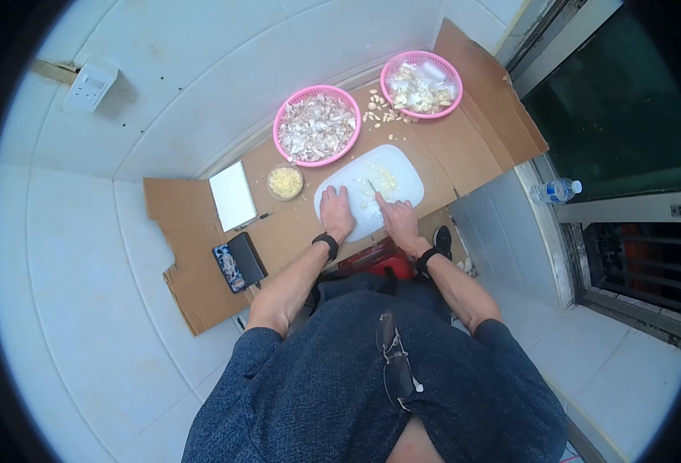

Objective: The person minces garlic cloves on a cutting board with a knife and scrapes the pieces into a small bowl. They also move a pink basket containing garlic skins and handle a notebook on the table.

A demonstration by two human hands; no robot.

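Note:
A white cutting board (pixel 398 166) lies on flattened cardboard (pixel 194 285) on the floor. Chopped garlic (pixel 383 179) sits in a small heap near the board's middle. My left hand (pixel 336 214) rests flat on the board's near left part, fingers together, holding nothing. My right hand (pixel 398 220) grips a small knife (pixel 373 187) whose blade points up into the garlic heap. Both wrists wear black bands.
Two pink baskets stand at the back: one (pixel 316 126) with garlic skins, one (pixel 421 83) with cloves. Loose cloves (pixel 383 114) lie between them. A small bowl of minced garlic (pixel 285 183), a notebook (pixel 232 195), a pen, a phone and wallet (pixel 238 262), a water bottle (pixel 555 190).

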